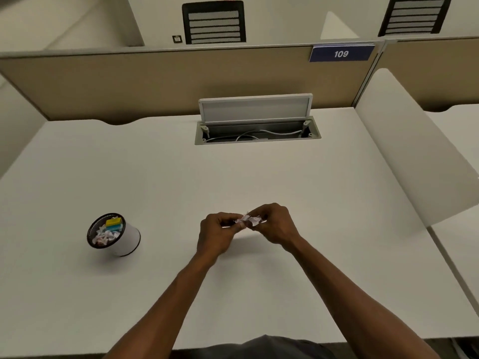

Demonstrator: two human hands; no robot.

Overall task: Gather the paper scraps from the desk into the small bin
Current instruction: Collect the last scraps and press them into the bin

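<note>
While both hands pinch, paper scrap (248, 220) sits between grips.

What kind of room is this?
Probably an office or study room: a desk with divider panels, a numbered sign and mesh chairs behind.

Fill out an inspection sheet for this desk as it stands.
Surface: white desk, no loose scraps seen.
Job's things: small bin on the left, upright, holding scraps; crumpled paper scrap pinched between both hands.
Clutter: yellow and teal item in the bin.
Hands: left hand and right hand both grip the scrap.
Cables: white cables inside the open cable tray.
Surroundings: beige partition, sign 109, chairs beyond.
</note>
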